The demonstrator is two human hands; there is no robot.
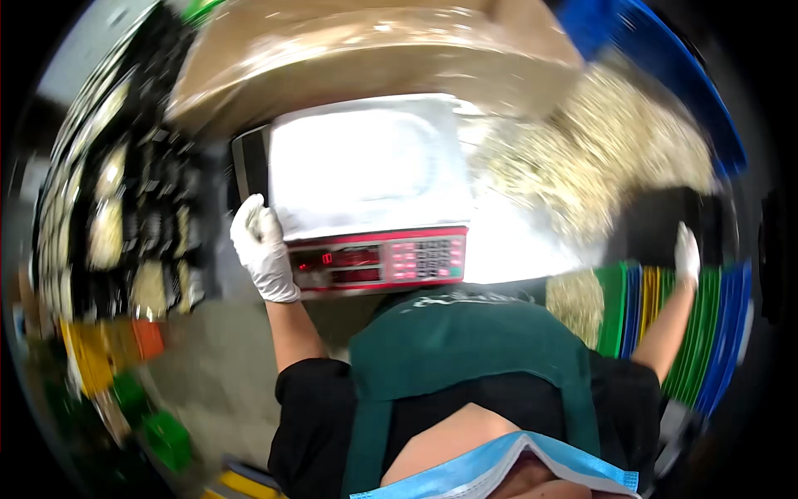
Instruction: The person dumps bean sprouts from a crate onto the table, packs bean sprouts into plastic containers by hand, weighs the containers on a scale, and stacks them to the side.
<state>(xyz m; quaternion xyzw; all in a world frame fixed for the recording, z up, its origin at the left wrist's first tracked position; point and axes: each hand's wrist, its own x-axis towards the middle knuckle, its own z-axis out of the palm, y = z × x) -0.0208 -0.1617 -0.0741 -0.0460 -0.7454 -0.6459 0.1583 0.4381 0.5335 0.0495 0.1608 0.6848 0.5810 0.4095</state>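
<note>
In front of me stands a digital weighing scale (374,259) with a red-edged keypad panel, a lit red display and a shiny metal pan (368,165). My left hand (262,249), in a white glove, is at the scale's left front corner with its fingers curled; whether anything is between them is unclear. Far to the right, my right hand (687,252), also gloved, reaches over a black tray or stack of trays (654,224). Blur hides its grip. Beyond the scale's right side lies a heap of pale, thin, sprout-like strands (598,150) on a shiny surface.
Black trays holding pale food (106,231) are stacked at left. A brown cardboard box (374,68) stands behind the scale. A blue bin (692,81) is at far right, above stacked green, blue and yellow crates (692,337). Green crates (167,440) sit lower left.
</note>
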